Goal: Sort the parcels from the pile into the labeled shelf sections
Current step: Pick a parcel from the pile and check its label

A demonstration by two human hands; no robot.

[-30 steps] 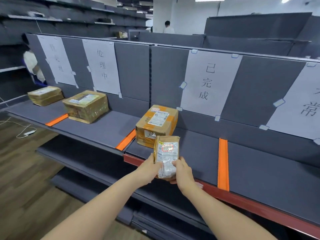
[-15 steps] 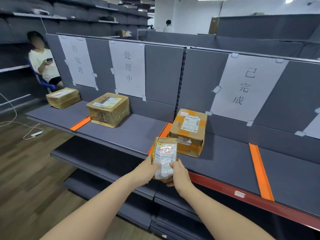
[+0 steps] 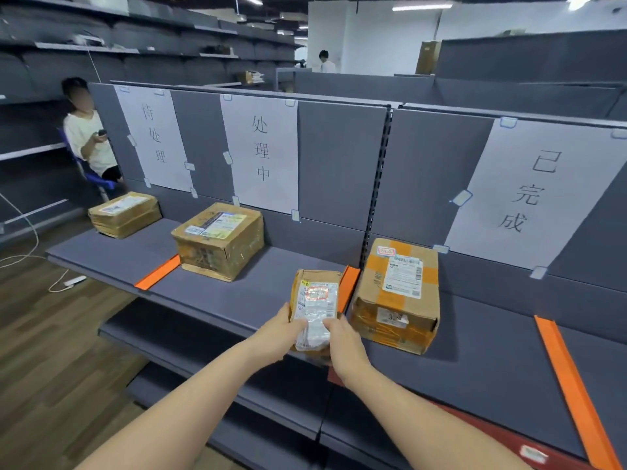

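Observation:
A small flat brown parcel (image 3: 316,300) with a white label and a red stamp is held upright over the front edge of the grey shelf (image 3: 271,293). My left hand (image 3: 276,335) grips its left side and my right hand (image 3: 344,347) grips its lower right corner. It hovers just left of an orange divider (image 3: 349,286), in the middle section under its paper label (image 3: 261,152). A taped box (image 3: 220,239) sits in that same section. Another box (image 3: 397,293) stands right of the divider. A flat box (image 3: 124,213) lies in the far left section.
White paper labels hang on the back panel at left (image 3: 154,137) and right (image 3: 529,191). More orange dividers lie at left (image 3: 157,273) and right (image 3: 573,385). A person (image 3: 88,134) sits at the shelf's left end. A white cable (image 3: 40,262) trails on the wooden floor.
My view and both hands have shifted left along the shelf with the small parcel, from the right-hand section's edge to just left of the orange divider.

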